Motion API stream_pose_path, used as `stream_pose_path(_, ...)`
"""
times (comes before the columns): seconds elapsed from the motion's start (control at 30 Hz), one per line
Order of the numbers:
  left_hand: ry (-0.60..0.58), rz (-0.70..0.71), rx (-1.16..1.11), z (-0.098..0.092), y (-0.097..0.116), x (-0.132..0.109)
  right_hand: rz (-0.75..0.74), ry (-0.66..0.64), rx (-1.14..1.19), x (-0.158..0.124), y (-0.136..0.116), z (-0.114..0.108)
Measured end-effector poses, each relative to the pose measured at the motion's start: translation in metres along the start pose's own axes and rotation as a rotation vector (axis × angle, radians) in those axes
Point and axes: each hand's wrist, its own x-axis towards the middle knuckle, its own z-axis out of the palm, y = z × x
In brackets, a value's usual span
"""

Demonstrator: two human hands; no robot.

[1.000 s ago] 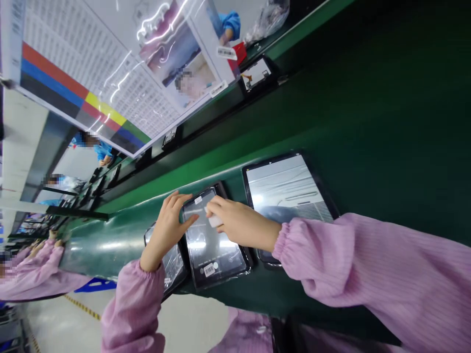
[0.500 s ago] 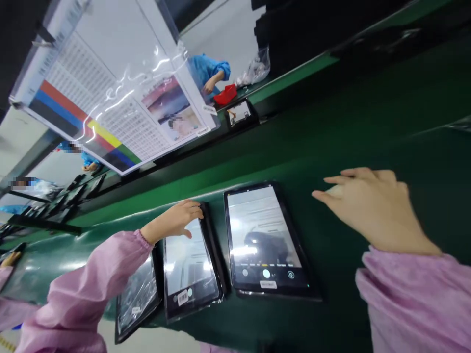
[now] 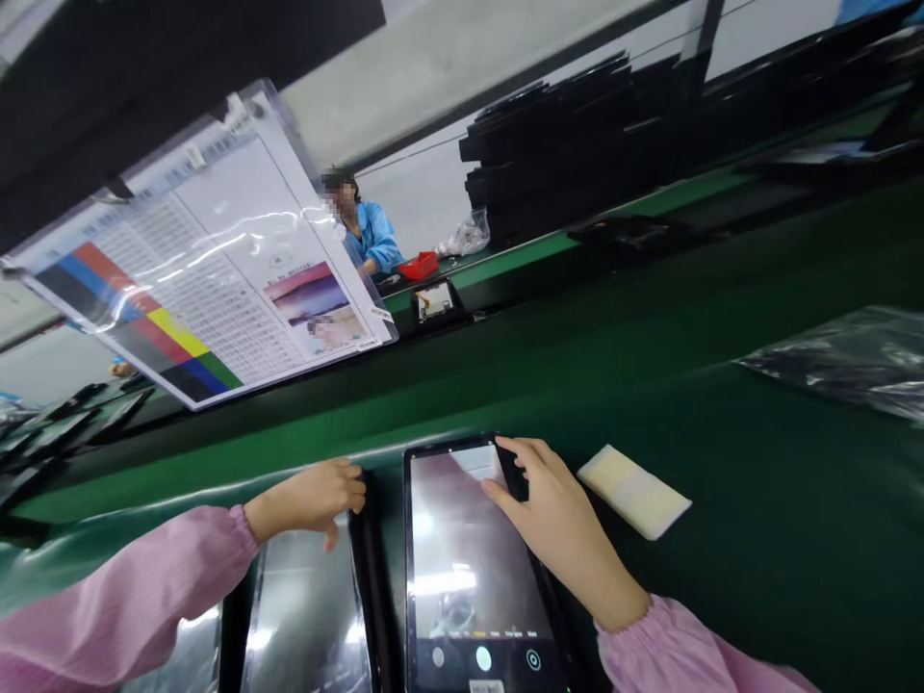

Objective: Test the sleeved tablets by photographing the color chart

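Note:
My left hand point(image 3: 318, 499) is at the top right corner of a middle tablet point(image 3: 307, 606), its fingers curled over the edge and the thumb hanging beside the screen. The screen looks grey with bright reflections. To its right lies another tablet point(image 3: 462, 558), lit with a camera screen and round buttons along the bottom. My right hand point(image 3: 552, 515) is over that tablet's top right corner, with thumb and fingers apart and the thumb above the screen. Whether the fingertips press on it I cannot tell. A pale yellow pad point(image 3: 635, 491) lies right of this hand.
A third tablet point(image 3: 184, 654) is partly hidden under my left sleeve. A printed chart in a clear sleeve point(image 3: 217, 260) hangs at upper left. Clear plastic film point(image 3: 852, 356) lies at right. Across the bench are a co-worker in blue point(image 3: 375, 236) and a red tray point(image 3: 420, 266).
My right hand has moved left onto the right tablet's corner. The yellow pad now lies uncovered on the bench. The view has shifted, and the middle screen looks darker.

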Motion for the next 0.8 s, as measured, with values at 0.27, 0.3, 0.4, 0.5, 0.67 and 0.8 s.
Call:
stream_pose_path(0.27, 0.104, -0.065, 0.063, -0.005, 0.011, -0.029, 0.089, -0.101, -0.005, 0.007, -0.002, 0.011)
stream_pose_path(0.3, 0.153, -0.114, 0.069, -0.004, 0.017, -0.038, 0.077, -0.089, -0.010, 0.008, -0.001, 0.012)
stream_pose_path(0.4, 0.330, -0.331, 0.083, 0.001, 0.045, -0.069, 0.046, -0.056, -0.003, 0.011, 0.004, 0.016)
stream_pose_path(0.5, 0.467, -0.556, 0.057, 0.012, 0.080, -0.100, 0.034, -0.054, 0.003, 0.013, 0.006, 0.017)
stream_pose_path(0.67, 0.580, -0.766, 0.003, 0.036, 0.130, -0.126, 0.088, -0.052, -0.033, 0.016, 0.005, 0.016)
stream_pose_path(0.8, 0.535, -0.805, -0.049, 0.051, 0.148, -0.126, 0.083, -0.023, -0.038, 0.018, 0.011, 0.018)
